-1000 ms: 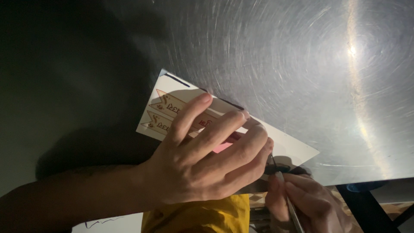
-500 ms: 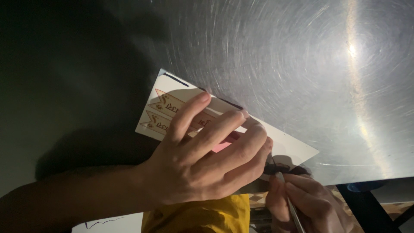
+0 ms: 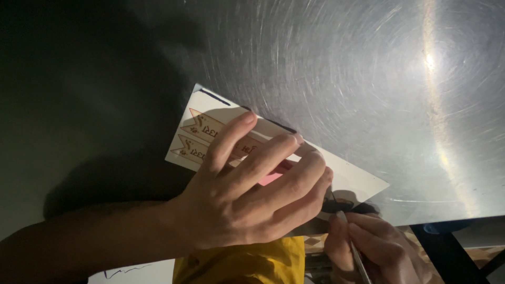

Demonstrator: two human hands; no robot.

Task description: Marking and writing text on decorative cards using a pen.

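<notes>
Pressing flat, left hand lay palm-down with fingers spread open on white rectangular card printed with orange pennant shapes. Card sat on scratched, shiny metal bench, near front edge. Right hand was low at bench edge, fingers closed around thin grey pen-like tool, tip at card's near edge.

Pretty dim shot overall. Your light's coming from the upper right: it throws a bright vertical glare streak down the brushed metal tabletop and picks out all the swirly scratches. The left side drops off into near black. Your left hand casts a heavy shadow leftward. The card is lit fine and sharp; your right hand sits in murk at the bottom.
</notes>
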